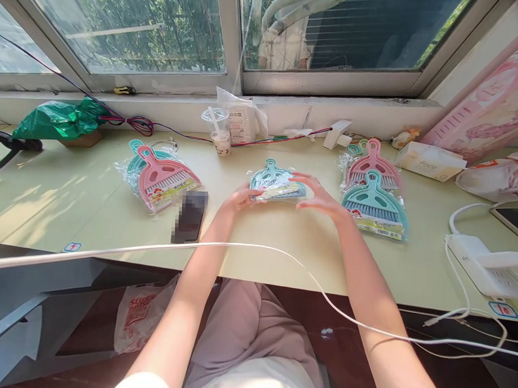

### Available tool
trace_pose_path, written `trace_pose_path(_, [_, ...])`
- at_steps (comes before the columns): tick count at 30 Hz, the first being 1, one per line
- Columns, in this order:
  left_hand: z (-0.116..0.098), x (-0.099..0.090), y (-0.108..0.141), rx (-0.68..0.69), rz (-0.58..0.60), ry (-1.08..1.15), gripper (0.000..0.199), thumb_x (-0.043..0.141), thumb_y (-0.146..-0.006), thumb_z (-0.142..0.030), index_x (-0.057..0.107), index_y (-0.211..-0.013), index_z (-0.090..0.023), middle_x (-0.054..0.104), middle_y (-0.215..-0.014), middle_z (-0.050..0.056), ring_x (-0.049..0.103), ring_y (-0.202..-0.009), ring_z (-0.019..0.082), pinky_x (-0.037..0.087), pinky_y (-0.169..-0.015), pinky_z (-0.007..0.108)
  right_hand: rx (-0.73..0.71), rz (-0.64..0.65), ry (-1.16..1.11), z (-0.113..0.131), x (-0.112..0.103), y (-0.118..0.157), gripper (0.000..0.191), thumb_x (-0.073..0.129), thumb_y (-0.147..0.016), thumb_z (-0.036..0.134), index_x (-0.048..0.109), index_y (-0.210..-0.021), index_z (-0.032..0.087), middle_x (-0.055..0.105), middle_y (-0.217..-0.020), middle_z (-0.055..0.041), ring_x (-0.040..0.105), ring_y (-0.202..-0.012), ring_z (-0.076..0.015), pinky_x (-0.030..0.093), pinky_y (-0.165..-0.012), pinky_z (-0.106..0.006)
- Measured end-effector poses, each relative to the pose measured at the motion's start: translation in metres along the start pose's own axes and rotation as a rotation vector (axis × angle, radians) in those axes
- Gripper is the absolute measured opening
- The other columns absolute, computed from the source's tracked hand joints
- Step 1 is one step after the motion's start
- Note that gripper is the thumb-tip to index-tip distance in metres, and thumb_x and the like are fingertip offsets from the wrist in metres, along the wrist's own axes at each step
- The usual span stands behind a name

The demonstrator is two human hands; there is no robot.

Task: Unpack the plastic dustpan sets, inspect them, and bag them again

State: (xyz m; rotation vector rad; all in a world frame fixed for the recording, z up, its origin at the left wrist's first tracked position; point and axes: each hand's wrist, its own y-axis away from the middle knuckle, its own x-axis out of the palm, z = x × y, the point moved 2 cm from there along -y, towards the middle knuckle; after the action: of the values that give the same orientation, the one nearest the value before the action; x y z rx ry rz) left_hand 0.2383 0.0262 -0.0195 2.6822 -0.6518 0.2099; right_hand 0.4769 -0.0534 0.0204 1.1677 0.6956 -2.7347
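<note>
A teal dustpan and brush set (271, 173) in clear wrapping is in front of me over the middle of the table. My left hand (244, 197) grips its lower left corner, thumb on top. At the set's right side, my right hand (316, 196) has its fingers spread apart, with the fingertips close to the wrapper; whether they touch it I cannot tell. To the right lie more wrapped sets, a teal one (375, 206) in front of a pink one (374, 164). On the left, a pink set (164, 176) overlaps a teal one (135, 164).
A phone (191, 217) lies left of my left forearm. A white cable (278, 249) crosses above both forearms. Behind stand a drink cup (221, 137) and a tissue pack (243, 123). A power strip (486, 264) and a tissue box (430, 160) are at right.
</note>
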Motion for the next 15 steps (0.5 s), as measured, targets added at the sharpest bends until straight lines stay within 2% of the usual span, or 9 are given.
trace_pose_path(2, [-0.002, -0.003, 0.000, -0.015, -0.006, -0.015, 0.040, 0.074, -0.072, -0.013, 0.062, -0.110, -0.014, 0.071, -0.091, 0.009, 0.072, -0.074, 0.020, 0.059, -0.072, 0.032, -0.003, 0.042, 0.094, 0.002, 0.009, 0.000, 0.056, 0.074, -0.073, 0.046, 0.061, -0.126, 0.034, 0.053, -0.142, -0.0030, 0.043, -0.134, -0.0299, 0.027, -0.110, -0.053])
trace_pose_path(5, [-0.004, -0.004, 0.002, -0.019, 0.014, -0.042, 0.035, 0.074, -0.072, -0.013, 0.064, -0.106, -0.014, 0.071, -0.090, 0.009, 0.072, -0.072, 0.019, 0.059, -0.073, 0.030, 0.027, -0.049, 0.150, -0.003, 0.018, -0.003, 0.021, 0.063, -0.085, 0.035, 0.072, -0.104, 0.033, 0.069, -0.120, -0.0001, 0.060, -0.115, -0.0241, 0.024, -0.111, -0.054])
trace_pose_path(6, [-0.004, -0.004, 0.002, -0.018, 0.029, -0.045, 0.035, 0.075, -0.071, -0.013, 0.065, -0.105, -0.014, 0.071, -0.093, 0.010, 0.072, -0.073, 0.019, 0.059, -0.074, 0.030, 0.039, -0.076, 0.137, -0.005, 0.019, -0.003, 0.017, 0.059, -0.088, 0.032, 0.074, -0.097, 0.032, 0.073, -0.108, 0.0010, 0.065, -0.105, -0.0213, 0.025, -0.111, -0.052])
trace_pose_path(8, [-0.004, -0.003, 0.004, -0.016, 0.056, -0.046, 0.036, 0.076, -0.071, -0.018, 0.065, -0.105, -0.015, 0.071, -0.100, 0.010, 0.072, -0.075, 0.020, 0.059, -0.075, 0.031, 0.072, -0.105, 0.092, -0.011, 0.018, -0.004, 0.019, 0.057, -0.089, 0.031, 0.075, -0.088, 0.032, 0.076, -0.092, 0.0027, 0.069, -0.090, -0.0183, 0.030, -0.109, -0.047])
trace_pose_path(12, [-0.002, -0.001, 0.005, -0.032, 0.057, -0.054, 0.038, 0.075, -0.075, -0.034, 0.064, -0.108, -0.018, 0.070, -0.104, 0.011, 0.071, -0.073, 0.020, 0.059, -0.067, 0.031, 0.145, -0.128, 0.013, -0.019, 0.016, -0.003, 0.018, 0.059, -0.087, 0.035, 0.076, -0.086, 0.031, 0.077, -0.086, 0.0021, 0.070, -0.083, -0.0189, 0.036, -0.105, -0.045])
trace_pose_path(15, [0.001, 0.000, 0.003, -0.019, 0.071, -0.091, 0.038, 0.075, -0.074, -0.027, 0.061, -0.108, -0.017, 0.069, -0.099, 0.009, 0.070, -0.067, 0.018, 0.058, -0.061, 0.029, 0.189, -0.142, -0.025, -0.023, 0.020, -0.002, 0.017, 0.061, -0.085, 0.035, 0.076, -0.082, 0.029, 0.076, -0.081, 0.0012, 0.069, -0.080, -0.0194, 0.035, -0.105, -0.046])
